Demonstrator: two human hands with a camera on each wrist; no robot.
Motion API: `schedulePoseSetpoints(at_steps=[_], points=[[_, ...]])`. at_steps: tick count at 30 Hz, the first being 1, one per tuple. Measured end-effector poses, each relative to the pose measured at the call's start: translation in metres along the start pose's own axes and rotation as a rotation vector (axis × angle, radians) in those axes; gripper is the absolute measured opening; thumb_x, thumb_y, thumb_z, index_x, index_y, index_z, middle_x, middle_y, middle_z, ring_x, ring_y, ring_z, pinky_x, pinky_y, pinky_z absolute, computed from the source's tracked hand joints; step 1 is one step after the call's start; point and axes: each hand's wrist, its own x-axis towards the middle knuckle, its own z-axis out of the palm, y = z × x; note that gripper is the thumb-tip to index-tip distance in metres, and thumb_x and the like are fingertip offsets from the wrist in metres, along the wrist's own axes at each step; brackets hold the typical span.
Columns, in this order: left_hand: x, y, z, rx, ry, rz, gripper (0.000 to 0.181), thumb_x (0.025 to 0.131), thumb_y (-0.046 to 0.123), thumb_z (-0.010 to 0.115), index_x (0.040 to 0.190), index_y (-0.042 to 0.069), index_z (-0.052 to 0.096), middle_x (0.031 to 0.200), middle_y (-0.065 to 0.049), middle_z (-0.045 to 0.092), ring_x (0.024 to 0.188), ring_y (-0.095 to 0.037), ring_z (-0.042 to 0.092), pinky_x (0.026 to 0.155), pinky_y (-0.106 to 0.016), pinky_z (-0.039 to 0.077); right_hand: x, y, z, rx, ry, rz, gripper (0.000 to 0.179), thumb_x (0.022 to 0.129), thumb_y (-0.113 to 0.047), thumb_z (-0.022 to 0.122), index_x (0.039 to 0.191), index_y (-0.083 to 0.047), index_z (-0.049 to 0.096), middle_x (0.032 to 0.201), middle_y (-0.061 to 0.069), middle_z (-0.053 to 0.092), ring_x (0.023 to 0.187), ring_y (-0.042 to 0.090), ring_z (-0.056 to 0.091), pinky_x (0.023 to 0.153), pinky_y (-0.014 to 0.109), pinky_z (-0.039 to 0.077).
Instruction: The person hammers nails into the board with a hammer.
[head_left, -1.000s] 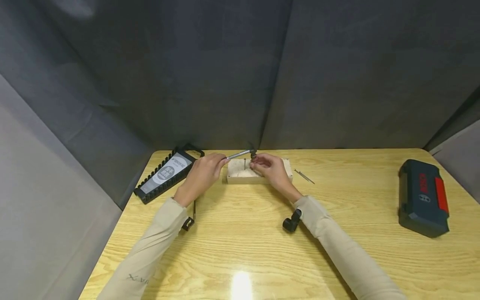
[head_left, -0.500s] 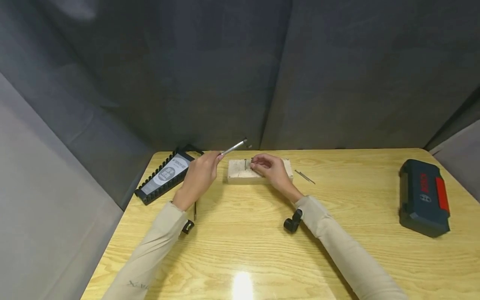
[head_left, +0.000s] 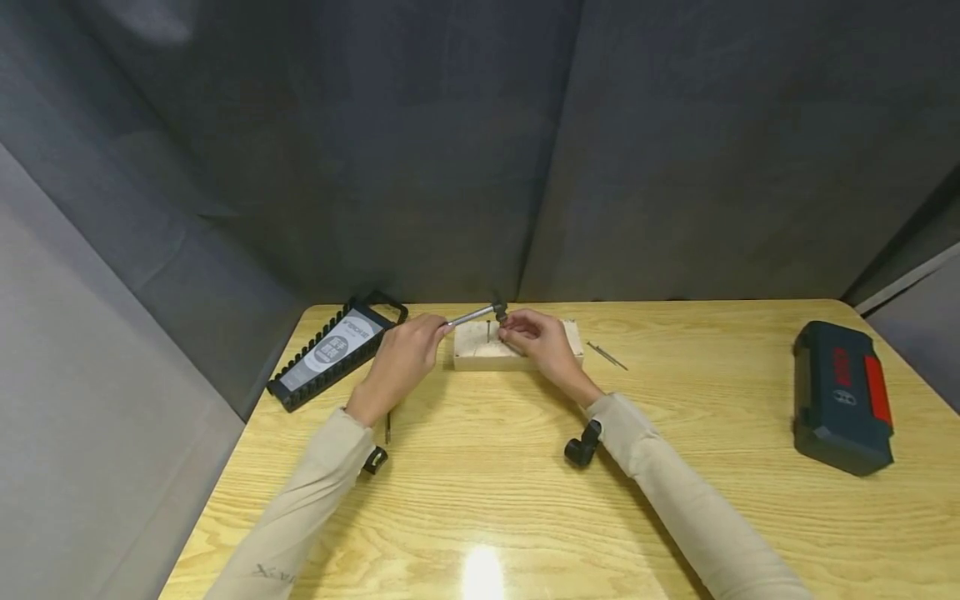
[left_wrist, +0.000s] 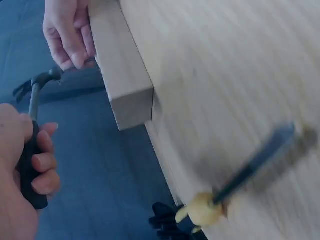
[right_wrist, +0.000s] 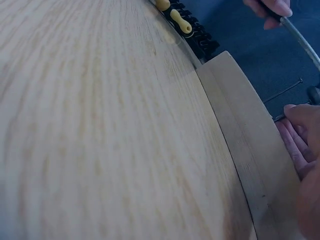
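My left hand (head_left: pixel 405 350) grips the black handle of a small claw hammer (left_wrist: pixel 34 102). The hammer's head is close to the fingers of my right hand (head_left: pixel 546 342), above a pale wooden block (head_left: pixel 495 363). Between thumb and fingers, my right hand pinches a nail (right_wrist: pixel 278 118) at the block's top face; most of it is hidden by the fingers. A second nail (head_left: pixel 488 332) stands upright in the block, just left of those fingers. In the right wrist view, this standing nail and the hammer's shaft are both visible.
Loose nails (head_left: pixel 607 356) lie right of the block. A black slotted rack (head_left: pixel 330 350) with a grey label lies at left. Near the left wrist is a yellow-handled tool (left_wrist: pixel 202 210) with a dark shaft. A dark Bosch case (head_left: pixel 843 396) lies far right.
The hammer was raised up and away from the right hand half a second ago, and is now lowered again to the pinched nail. My right hand has stayed in place.
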Motion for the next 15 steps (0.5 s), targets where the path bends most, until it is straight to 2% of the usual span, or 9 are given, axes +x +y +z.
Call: schedulePoseSetpoints(at_steps=[2,6,8,9,13,15], points=[[0.002,0.002,0.000,-0.016,0.045,-0.001,0.019,0.108,0.014,0.060,0.102,0.000,0.071,0.089,-0.012,0.071,0.069,-0.025,0.068,0.058,-0.041,0.055,0.000,0.001,0.000,0.008,-0.003,0.001,0.027,0.097,-0.003,0.074,0.122,0.009,0.070,0.116,0.029,0.072,0.104,0.035,0.070,0.082,0.016,0.055],[0.010,0.005,-0.007,-0.141,0.227,-0.022,0.016,0.108,0.009,0.059,0.108,-0.004,0.069,0.092,-0.016,0.069,0.067,-0.027,0.062,0.058,-0.041,0.053,-0.001,0.001,0.001,-0.010,-0.007,0.003,0.025,0.098,-0.002,0.073,0.120,0.009,0.069,0.115,0.028,0.072,0.099,0.021,0.071,0.081,0.016,0.055],[0.013,0.006,-0.009,-0.187,0.265,-0.033,0.017,0.108,0.008,0.057,0.111,-0.005,0.068,0.095,-0.018,0.069,0.070,-0.028,0.063,0.061,-0.042,0.054,-0.002,0.000,0.001,-0.014,-0.002,0.002,0.024,0.098,-0.002,0.073,0.119,0.008,0.070,0.114,0.027,0.072,0.097,0.014,0.070,0.082,0.017,0.056],[0.013,0.006,-0.009,-0.179,0.248,-0.035,0.018,0.109,0.008,0.057,0.111,-0.005,0.068,0.095,-0.018,0.069,0.072,-0.028,0.064,0.061,-0.042,0.054,-0.002,0.000,0.001,-0.016,0.000,-0.002,0.023,0.098,-0.003,0.073,0.119,0.008,0.070,0.113,0.026,0.073,0.096,0.013,0.070,0.082,0.017,0.056],[0.006,0.003,-0.002,-0.064,0.054,-0.030,0.020,0.109,0.012,0.056,0.100,-0.001,0.069,0.086,-0.013,0.068,0.069,-0.026,0.065,0.060,-0.042,0.055,-0.002,0.001,0.000,-0.008,0.008,-0.020,0.023,0.098,-0.005,0.074,0.118,0.005,0.072,0.112,0.024,0.074,0.096,0.015,0.071,0.083,0.018,0.056],[0.001,0.000,0.000,-0.030,-0.009,-0.034,0.022,0.110,0.013,0.057,0.097,0.000,0.069,0.084,-0.012,0.068,0.069,-0.026,0.066,0.060,-0.042,0.056,-0.002,0.002,0.001,-0.005,0.008,-0.023,0.022,0.097,-0.004,0.075,0.117,0.005,0.072,0.111,0.024,0.074,0.097,0.017,0.072,0.084,0.018,0.057]])
